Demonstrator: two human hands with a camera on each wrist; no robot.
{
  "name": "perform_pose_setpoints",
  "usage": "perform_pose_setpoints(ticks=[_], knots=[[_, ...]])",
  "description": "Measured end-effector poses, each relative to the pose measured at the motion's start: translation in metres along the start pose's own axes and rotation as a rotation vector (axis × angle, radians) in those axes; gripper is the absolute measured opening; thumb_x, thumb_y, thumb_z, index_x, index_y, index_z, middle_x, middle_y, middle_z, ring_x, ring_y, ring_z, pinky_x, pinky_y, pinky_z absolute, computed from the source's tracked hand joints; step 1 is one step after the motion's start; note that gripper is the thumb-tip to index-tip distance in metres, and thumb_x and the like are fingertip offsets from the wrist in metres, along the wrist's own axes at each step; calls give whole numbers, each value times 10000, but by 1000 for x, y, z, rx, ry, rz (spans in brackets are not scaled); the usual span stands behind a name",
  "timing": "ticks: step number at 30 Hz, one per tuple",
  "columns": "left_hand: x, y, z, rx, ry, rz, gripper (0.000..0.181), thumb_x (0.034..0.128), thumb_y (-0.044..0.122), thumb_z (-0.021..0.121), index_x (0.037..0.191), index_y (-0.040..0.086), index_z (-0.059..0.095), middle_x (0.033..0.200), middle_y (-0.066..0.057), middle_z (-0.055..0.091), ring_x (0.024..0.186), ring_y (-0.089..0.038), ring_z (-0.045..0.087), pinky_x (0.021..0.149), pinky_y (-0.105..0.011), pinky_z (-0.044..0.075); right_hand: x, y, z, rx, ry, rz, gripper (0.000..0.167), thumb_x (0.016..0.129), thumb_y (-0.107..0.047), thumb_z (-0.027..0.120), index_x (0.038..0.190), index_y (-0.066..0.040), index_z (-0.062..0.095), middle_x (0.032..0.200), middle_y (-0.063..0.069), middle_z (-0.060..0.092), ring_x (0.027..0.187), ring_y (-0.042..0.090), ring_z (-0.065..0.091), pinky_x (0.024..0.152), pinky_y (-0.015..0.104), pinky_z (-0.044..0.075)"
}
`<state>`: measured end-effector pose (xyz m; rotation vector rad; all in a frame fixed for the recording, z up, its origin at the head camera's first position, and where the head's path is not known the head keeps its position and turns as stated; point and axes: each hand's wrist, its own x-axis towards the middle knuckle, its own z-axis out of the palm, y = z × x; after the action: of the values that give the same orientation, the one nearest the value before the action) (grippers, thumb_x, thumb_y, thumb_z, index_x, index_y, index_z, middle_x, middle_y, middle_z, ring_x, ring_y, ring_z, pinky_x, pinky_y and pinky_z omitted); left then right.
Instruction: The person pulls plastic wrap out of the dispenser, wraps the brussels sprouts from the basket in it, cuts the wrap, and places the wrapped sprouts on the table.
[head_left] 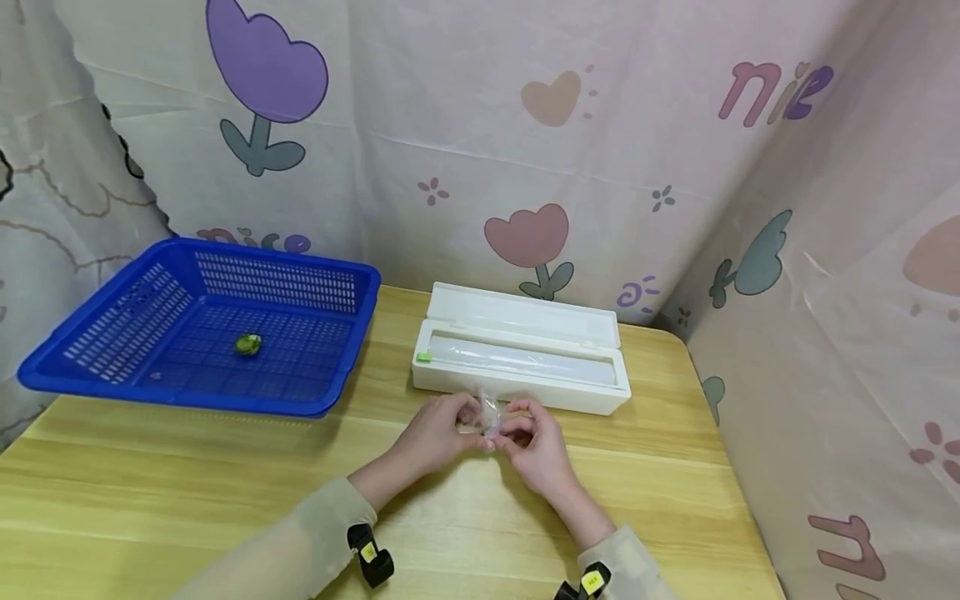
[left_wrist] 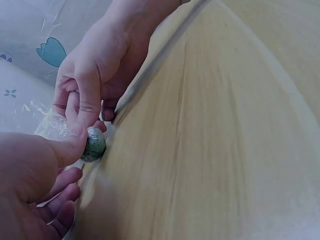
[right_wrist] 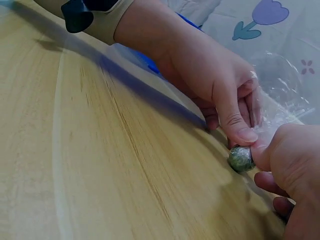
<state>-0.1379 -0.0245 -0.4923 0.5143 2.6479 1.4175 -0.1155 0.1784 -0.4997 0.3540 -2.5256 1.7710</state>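
Observation:
A small round green thing (left_wrist: 94,146) is wrapped in clear cling film, low over the table; its exact kind is hard to tell through the film. Loose film (head_left: 490,408) bunches up above it between my two hands. My left hand (head_left: 438,431) pinches the gathered film between thumb and fingers from the left. From the right, my right hand (head_left: 542,454) pinches the same gather, the thumbs almost meeting just above the green ball (right_wrist: 241,159). Just behind the hands stands a white cling film dispenser (head_left: 517,390), lid raised, a film roll (head_left: 525,360) inside.
At the left of the wooden table (head_left: 225,483) stands a blue plastic basket (head_left: 352,333), with one small green round thing (head_left: 247,344) on its floor. A green slider (head_left: 424,357) sits at the dispenser's left end. Printed curtains (head_left: 420,108) close off the back and right.

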Motion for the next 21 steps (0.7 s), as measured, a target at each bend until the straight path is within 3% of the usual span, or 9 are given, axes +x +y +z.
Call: perform_pose_setpoints(ticks=[3,6,11,16,21], knots=[[0,-3,1,26,-55,57,333,835,310,915,1114,177,791,1020,82,772,958,-130,702,867,-401,567,-1,2,-1,10,-17,-22,270,829,139,816,1064,24,749,899,62,790,875,239,742,812,294,594],[0,-3,2,13,-60,94,184,855,290,893,1015,238,820,927,173,764,889,-43,695,821,-351,560,-1,3,0,16,-25,-46,174,852,113,811,975,-10,816,937,79,797,907,254,757,836,303,602],[-1,-2,1,40,-28,74,117,836,320,907,908,269,830,858,198,749,824,-27,682,778,-344,554,-2,6,2,21,-17,-113,219,841,158,790,917,-43,829,959,54,773,913,259,726,776,273,595],[0,-1,0,56,-15,77,116,824,291,924,800,282,812,796,197,727,742,-24,637,718,-338,534,-3,9,1,17,-52,-215,246,869,183,745,953,-41,803,955,74,744,882,228,697,752,308,603],[-1,1,0,65,-3,90,191,827,232,925,735,283,766,777,203,702,735,-43,618,726,-343,525,-4,10,-4,23,-111,-145,212,907,121,736,1042,-40,766,960,113,729,873,193,664,772,298,580]])
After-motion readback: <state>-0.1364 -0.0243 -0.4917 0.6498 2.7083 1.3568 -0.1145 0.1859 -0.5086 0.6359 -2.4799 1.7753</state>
